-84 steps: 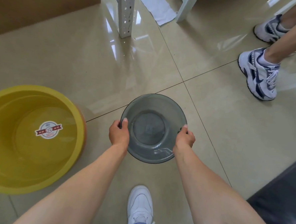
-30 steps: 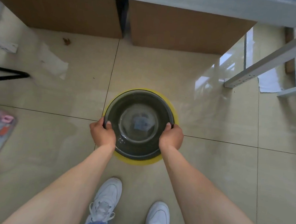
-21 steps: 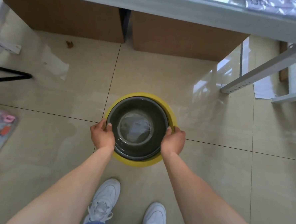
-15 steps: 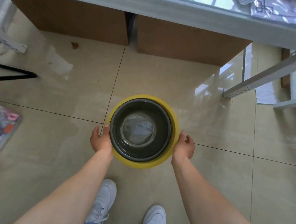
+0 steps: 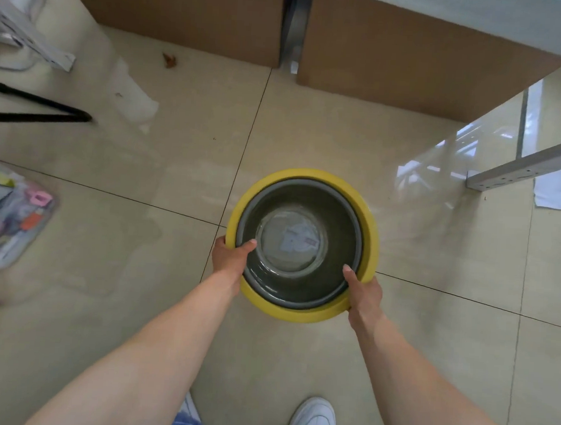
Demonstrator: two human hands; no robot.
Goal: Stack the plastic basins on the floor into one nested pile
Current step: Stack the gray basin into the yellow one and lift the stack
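Glossy beige floor tiles (image 5: 135, 302) with dark grout lines catch window reflections at the right. Two brown cardboard boxes (image 5: 413, 56) stand side by side at the top, a grey metal post (image 5: 295, 26) between them. A perforated grey shelf beam (image 5: 525, 166) lies at right beside white paper (image 5: 553, 193). At left: black stand legs (image 5: 35, 112) and a clear pouch (image 5: 6, 222) (contents colourful, blurred).

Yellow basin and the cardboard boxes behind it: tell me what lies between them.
Head view: only bare tile floor between the yellow basin and the cardboard boxes.
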